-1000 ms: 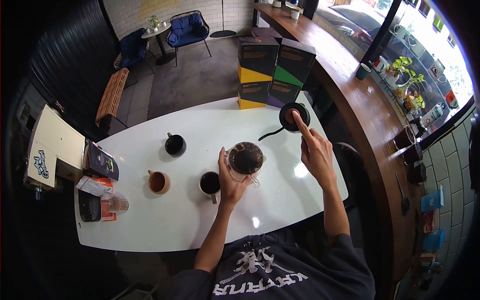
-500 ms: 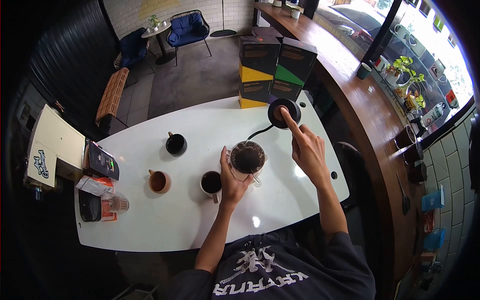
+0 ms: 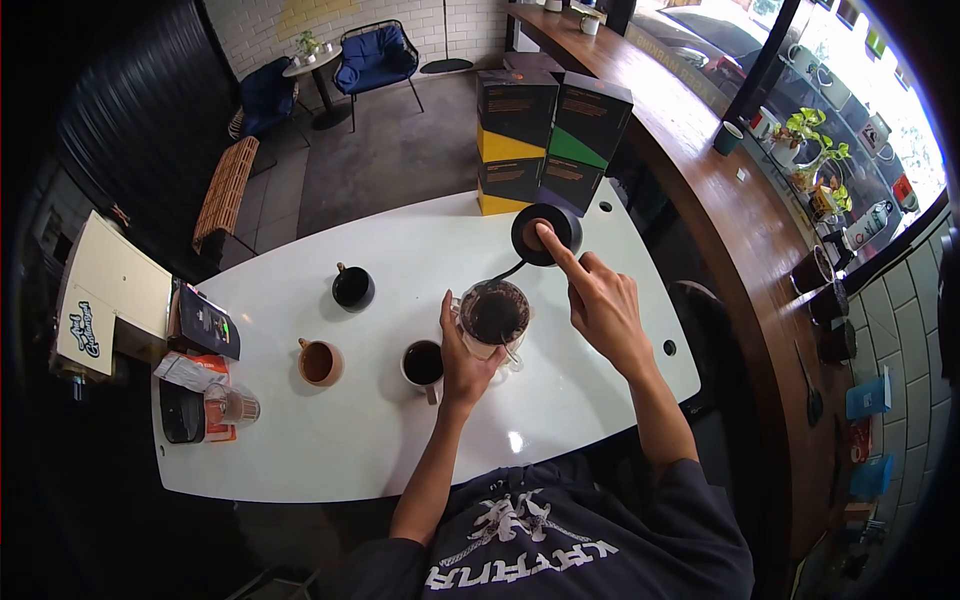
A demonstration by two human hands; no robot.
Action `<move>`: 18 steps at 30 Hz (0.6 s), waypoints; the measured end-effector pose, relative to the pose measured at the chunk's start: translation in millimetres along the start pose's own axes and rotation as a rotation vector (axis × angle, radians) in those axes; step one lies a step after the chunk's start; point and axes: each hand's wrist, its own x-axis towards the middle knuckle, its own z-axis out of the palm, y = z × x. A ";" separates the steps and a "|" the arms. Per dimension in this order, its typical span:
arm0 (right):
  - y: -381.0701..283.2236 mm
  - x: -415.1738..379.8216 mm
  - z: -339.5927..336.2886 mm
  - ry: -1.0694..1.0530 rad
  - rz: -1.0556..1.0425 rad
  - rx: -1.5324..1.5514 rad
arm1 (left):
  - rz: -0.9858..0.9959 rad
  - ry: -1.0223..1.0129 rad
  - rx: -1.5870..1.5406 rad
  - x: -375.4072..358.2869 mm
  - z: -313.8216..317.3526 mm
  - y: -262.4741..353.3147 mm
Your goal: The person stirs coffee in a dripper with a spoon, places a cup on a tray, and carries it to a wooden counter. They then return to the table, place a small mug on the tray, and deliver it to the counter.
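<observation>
My right hand (image 3: 607, 305) grips a black gooseneck kettle (image 3: 565, 228), its index finger stretched onto the brown lid knob. The kettle's thin curved spout reaches down to the rim of a glass pour-over dripper (image 3: 522, 303) that holds dark wet coffee grounds. Curled around the dripper's left side is my left hand (image 3: 466, 362), thumb and fingers on the glass. Just left of it stands a white mug (image 3: 408, 372) of dark coffee. A brown mug (image 3: 334, 372) and a black mug (image 3: 366, 296), both with dark liquid, sit further left.
Black boxes with yellow and green panels (image 3: 520, 130) are stacked at the white table's (image 3: 270, 440) far edge. A cream grinder-like machine (image 3: 112, 290), a dark coffee bag (image 3: 210, 325) and a clear glass (image 3: 238, 405) occupy the left end. A wooden counter (image 3: 690, 160) runs along the right.
My right hand has moved the kettle slightly left and toward me, its spout now closer over the dripper's rim. My left hand stays on the dripper.
</observation>
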 end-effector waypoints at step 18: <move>10.2 -25.7 -38.1 -0.100 0.008 -0.133 | -0.022 -0.021 -0.054 -0.3 0.4 1.7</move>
